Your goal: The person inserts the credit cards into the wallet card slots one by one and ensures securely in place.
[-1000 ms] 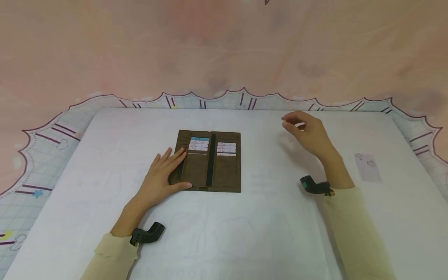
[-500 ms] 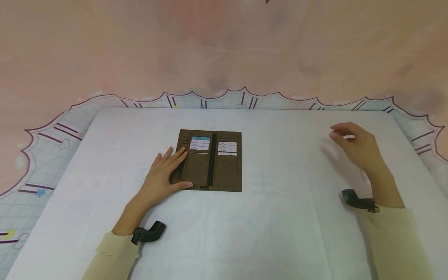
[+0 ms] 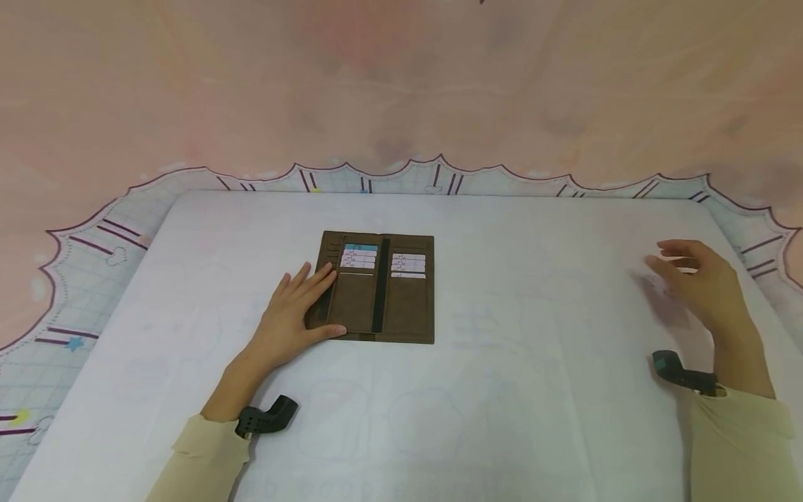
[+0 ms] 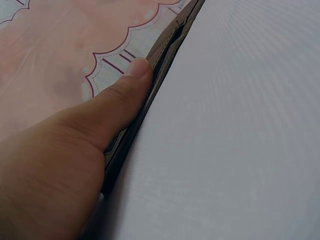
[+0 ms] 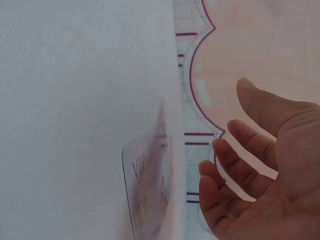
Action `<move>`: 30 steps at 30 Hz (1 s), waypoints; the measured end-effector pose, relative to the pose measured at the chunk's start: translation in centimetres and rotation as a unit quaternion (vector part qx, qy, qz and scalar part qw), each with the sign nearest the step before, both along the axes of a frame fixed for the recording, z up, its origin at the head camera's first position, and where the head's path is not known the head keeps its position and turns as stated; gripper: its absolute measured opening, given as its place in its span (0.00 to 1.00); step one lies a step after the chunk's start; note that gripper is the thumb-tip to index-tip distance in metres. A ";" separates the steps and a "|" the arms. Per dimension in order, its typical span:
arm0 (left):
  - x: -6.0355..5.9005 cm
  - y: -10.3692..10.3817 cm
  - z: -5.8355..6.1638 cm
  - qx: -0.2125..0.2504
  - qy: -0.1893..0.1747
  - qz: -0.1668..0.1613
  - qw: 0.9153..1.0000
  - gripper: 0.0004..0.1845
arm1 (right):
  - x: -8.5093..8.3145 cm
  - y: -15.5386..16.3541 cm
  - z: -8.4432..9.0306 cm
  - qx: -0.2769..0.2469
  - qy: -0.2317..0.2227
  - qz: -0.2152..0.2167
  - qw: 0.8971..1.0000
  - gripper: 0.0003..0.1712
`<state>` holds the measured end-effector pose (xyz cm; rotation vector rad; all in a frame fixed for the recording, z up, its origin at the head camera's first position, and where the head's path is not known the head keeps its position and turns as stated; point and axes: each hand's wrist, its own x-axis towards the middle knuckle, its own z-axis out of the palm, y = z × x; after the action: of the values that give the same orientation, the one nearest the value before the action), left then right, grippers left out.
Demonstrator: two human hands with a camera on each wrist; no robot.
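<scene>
A brown long wallet (image 3: 401, 307) lies spread flat on the white table top, with pale cards (image 3: 359, 258) tucked in its slots. My left hand (image 3: 291, 314) rests flat on the wallet's left edge, fingers straight, thumb along the near edge. In the left wrist view the thumb (image 4: 100, 120) presses against the wallet's edge (image 4: 167, 42). My right hand (image 3: 702, 282) hovers at the far right with relaxed, spread fingers and holds nothing. Under it a pale loose card (image 5: 147, 195) lies flat on the table, partly hidden in the head view (image 3: 670, 310). The right hand (image 5: 265, 165) does not touch it.
The white table top (image 3: 502, 390) lies on a blue-grid cloth with a scalloped border (image 3: 94, 265); pink fabric (image 3: 401, 84) fills the background. Black camera mounts sit at my left wrist (image 3: 266, 415) and right wrist (image 3: 680, 369). The table's right edge runs just past the card.
My right hand has travelled from right of the wallet out to the far right, over the loose card. The left hand and the wallet have stayed put.
</scene>
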<state>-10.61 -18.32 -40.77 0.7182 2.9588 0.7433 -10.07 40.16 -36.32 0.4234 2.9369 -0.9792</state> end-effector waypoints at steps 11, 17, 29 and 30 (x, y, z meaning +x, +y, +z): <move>0.0 -0.1 0.0 -0.004 -0.003 0.000 1.000 0.50 | 0.6 2.3 -1.9 -0.014 -0.069 -0.020 0.997 0.52; -0.1 0.0 0.2 -0.003 0.000 -0.002 1.000 0.50 | 1.1 3.8 -3.0 -0.013 -0.092 0.005 0.996 0.56; 0.1 0.0 0.4 0.001 -0.002 0.000 1.000 0.50 | 1.8 4.8 -2.3 -0.032 -0.126 0.113 0.985 0.57; 0.1 0.0 0.4 0.000 -0.001 0.000 1.000 0.50 | 1.8 4.8 -2.2 -0.031 -0.122 0.119 0.985 0.55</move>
<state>-10.50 -18.30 -40.35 0.7172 2.9560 0.7450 -8.26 44.93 -38.56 0.1710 2.6532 -0.9132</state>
